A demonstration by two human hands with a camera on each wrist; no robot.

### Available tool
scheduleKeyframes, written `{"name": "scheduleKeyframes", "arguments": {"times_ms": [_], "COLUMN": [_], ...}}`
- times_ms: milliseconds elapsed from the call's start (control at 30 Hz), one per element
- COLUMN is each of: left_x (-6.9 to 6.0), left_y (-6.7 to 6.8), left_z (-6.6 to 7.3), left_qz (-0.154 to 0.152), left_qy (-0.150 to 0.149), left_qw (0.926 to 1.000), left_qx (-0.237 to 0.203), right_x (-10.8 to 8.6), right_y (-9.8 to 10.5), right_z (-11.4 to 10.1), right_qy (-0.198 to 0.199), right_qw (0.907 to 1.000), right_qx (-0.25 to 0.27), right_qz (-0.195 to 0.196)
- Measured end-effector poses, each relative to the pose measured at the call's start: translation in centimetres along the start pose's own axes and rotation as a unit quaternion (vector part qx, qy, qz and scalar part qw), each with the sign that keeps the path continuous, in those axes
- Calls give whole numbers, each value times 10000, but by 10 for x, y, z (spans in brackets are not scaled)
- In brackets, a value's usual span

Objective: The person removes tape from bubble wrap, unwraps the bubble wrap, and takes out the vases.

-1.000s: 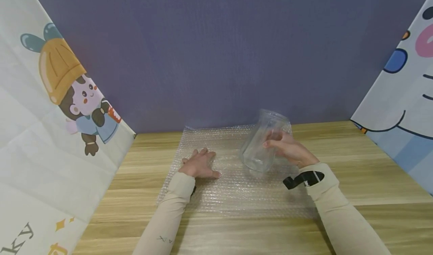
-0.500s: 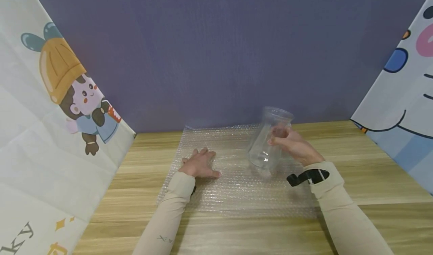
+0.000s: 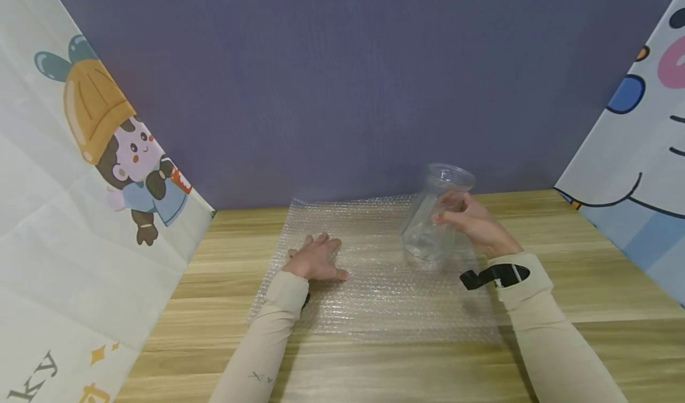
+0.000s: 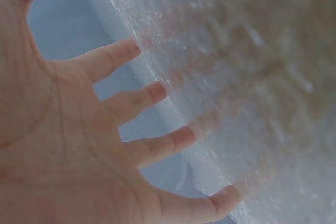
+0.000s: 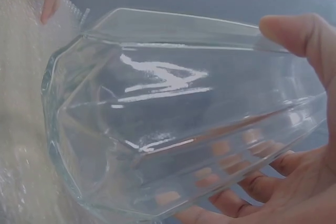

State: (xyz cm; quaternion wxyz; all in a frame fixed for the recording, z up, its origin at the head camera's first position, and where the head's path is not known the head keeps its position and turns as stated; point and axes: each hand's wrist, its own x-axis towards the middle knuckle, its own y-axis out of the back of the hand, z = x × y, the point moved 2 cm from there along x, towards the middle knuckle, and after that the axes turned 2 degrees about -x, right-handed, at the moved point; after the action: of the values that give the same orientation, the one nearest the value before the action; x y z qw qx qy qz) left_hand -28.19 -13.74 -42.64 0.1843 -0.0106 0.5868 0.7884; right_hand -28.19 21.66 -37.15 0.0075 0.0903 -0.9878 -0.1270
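Note:
A clear glass vase with faceted sides and a flared rim stands slightly tilted over the right half of a bubble wrap sheet. My right hand grips its narrow upper part, thumb on the near side and fingers around the far side. In the right wrist view the vase fills the middle, its thick base toward the sheet. Whether the base touches the wrap is hard to tell. My left hand rests with spread fingers on the left part of the sheet. The left wrist view shows the fingertips at the bubble wrap.
The sheet lies on a wood-grain table. Behind it rises a plain purple-grey panel. Cloths printed with cartoons flank the table, one on the left and one on the right.
My right hand has carried the vase to the right and slightly away from me, with the grip kept. The left hand and the bubble wrap have stayed in place.

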Motion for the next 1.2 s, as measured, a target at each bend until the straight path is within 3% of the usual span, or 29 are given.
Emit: {"name": "scheduleKeyframes", "arguments": {"times_ms": [1200], "left_x": [3], "left_y": [-3], "left_z": [2], "left_qz": [74], "left_qy": [42], "left_qw": [10000], "left_qx": [32], "right_x": [-4], "right_y": [39], "right_z": [4], "right_qy": [237], "right_qw": [9946], "right_qx": [398], "right_qz": [930]}}
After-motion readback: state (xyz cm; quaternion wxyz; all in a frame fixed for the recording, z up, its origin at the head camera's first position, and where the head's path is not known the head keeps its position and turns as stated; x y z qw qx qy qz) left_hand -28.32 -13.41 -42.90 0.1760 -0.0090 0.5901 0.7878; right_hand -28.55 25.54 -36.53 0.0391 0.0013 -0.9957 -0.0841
